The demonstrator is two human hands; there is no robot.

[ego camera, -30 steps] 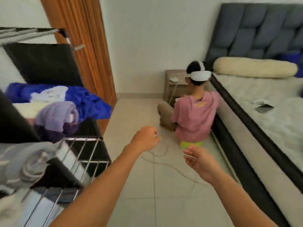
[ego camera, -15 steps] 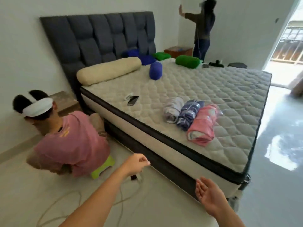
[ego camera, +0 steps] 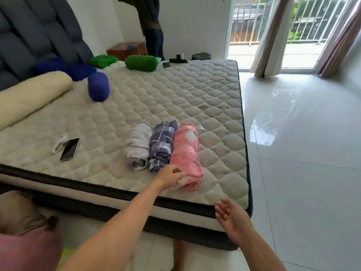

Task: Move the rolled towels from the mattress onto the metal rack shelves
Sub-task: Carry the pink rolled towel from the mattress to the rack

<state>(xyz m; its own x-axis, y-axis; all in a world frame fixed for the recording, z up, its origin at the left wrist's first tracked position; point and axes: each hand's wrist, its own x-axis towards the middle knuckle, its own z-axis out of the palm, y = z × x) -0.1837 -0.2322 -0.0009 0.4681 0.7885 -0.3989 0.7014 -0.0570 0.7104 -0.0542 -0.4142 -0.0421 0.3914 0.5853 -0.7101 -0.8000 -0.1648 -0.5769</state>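
three rolled towels lie side by side and touching near the front edge of the quilted mattress [ego camera: 175,98]: a pale lilac towel [ego camera: 137,146], a purple checked towel [ego camera: 162,145] in the middle, and a pink towel [ego camera: 186,153] with white patches on the right. the pink one's near end sits close to the mattress's dark-piped front edge, with bare quilting to its right up to the corner. beyond that corner the glossy tiled floor [ego camera: 302,143] lies open. the left hand [ego camera: 171,176] rests at the pink towel's near end, fingers curled together against the fabric; whether they pinch it is unclear. the right hand [ego camera: 232,218] hovers off the front edge, fingers spread, holding nothing.
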